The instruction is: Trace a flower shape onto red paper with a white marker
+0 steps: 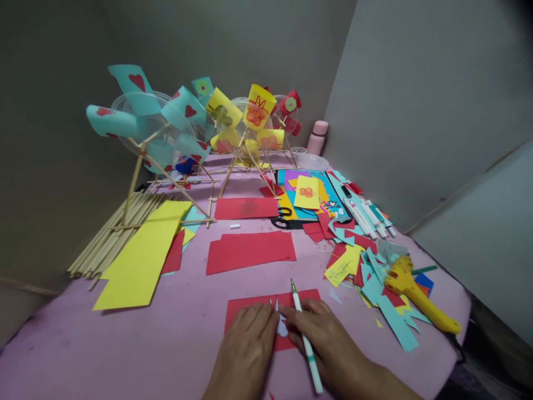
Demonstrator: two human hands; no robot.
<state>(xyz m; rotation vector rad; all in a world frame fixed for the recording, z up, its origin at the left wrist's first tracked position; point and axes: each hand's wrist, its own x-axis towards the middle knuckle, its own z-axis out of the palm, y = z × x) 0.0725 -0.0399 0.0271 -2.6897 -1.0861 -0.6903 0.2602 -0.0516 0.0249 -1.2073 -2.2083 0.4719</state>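
My right hand [322,336] grips a white pen with a green tip [302,329], its tip pointing away from me over a red paper sheet [250,311] on the pink table. My left hand [247,344] rests on that sheet, fingers together, pressing a small white cut-out shape [281,326] against it. The two hands touch at the fingertips around the white shape.
Two more red sheets [250,251] lie further back. A yellow sheet [141,256] and a bundle of wooden sticks [109,236] lie left. Paper windmill models [175,122] stand behind. Scraps [366,266], markers [366,214], scissors [283,218] and a yellow glue gun [416,291] lie right.
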